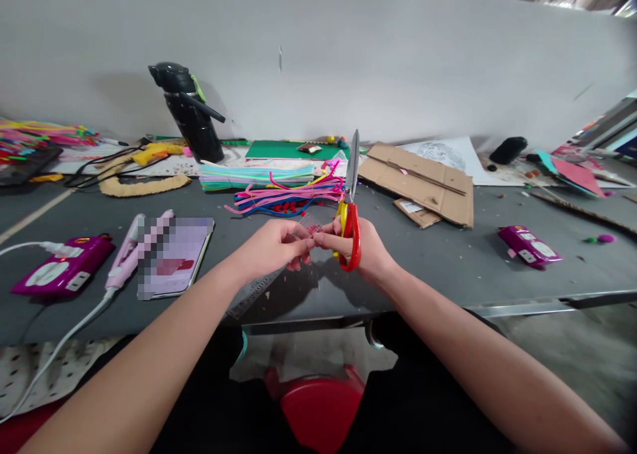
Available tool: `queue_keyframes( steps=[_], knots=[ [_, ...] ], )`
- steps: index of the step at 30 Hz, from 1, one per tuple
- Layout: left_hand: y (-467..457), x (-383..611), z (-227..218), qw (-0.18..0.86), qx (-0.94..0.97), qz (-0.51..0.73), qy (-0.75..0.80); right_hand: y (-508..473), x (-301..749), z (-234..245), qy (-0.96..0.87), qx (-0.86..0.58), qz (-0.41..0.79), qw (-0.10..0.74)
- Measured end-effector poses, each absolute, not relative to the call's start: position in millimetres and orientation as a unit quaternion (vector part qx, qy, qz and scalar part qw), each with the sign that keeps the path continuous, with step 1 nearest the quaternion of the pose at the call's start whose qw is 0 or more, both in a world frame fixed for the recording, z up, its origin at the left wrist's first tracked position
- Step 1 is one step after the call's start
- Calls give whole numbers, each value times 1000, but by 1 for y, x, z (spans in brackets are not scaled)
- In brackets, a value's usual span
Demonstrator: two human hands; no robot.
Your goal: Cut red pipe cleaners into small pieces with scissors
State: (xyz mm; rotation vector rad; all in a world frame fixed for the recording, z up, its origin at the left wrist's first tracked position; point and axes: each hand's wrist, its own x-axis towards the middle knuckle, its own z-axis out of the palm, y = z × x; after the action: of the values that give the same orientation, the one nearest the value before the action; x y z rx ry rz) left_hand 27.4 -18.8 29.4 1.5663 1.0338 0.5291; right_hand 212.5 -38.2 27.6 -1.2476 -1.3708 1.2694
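My left hand (279,245) is closed in a pinch on a small clear packet with red bits (311,226), held above the grey table (448,261). My right hand (365,248) grips red-and-yellow scissors (350,208) with the blades pointing up and closed; its thumb and forefinger also touch the packet's right edge. Both hands meet at the table's front middle. Just behind them lies a bundle of pink, blue and yellow strips (288,196) with small red beads (288,208).
Left on the table: a pink tablet or notebook (174,258), a pink hair straightener (130,251), a magenta power bank (62,273) with white cable. A black flask (189,112) stands at the back. Cardboard pieces (423,182) and another magenta device (529,245) lie right. A clear ruler (253,298) lies under my left wrist.
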Motion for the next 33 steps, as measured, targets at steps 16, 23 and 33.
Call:
queue_keyframes(
  steps=[16,23,33],
  knots=[
    [-20,27,29,554,670,234,435,-34,220,23,-478,-448,559,507],
    [-20,29,27,547,676,241,431,-35,215,24,-453,-436,564,536],
    [-20,32,27,546,673,263,423,-34,211,22,-448,-436,548,555]
  ],
)
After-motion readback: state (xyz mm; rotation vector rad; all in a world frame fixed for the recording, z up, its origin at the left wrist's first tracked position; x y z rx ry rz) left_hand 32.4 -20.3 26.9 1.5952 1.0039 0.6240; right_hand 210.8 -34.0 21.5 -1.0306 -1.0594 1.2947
